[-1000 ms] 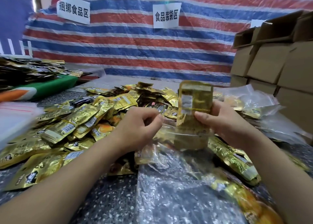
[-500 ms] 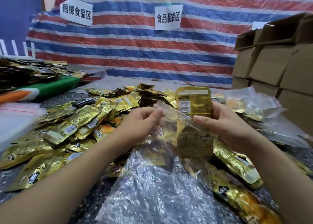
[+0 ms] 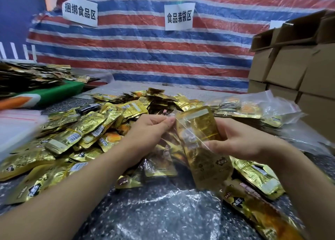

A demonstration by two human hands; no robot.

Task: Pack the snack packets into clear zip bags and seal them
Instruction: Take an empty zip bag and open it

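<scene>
Packets lie heaped across the speckled table. A clear bag hangs between both hands above it. The right hand grips a gold packet at the bag's mouth; the left hand's fingers pinch the bag's rim.

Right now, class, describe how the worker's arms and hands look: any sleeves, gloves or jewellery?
Both forearms are bare to the frame edge: no sleeves show. The left hand and right hand wear no gloves, and no rings, watch or bracelets are visible.
</scene>
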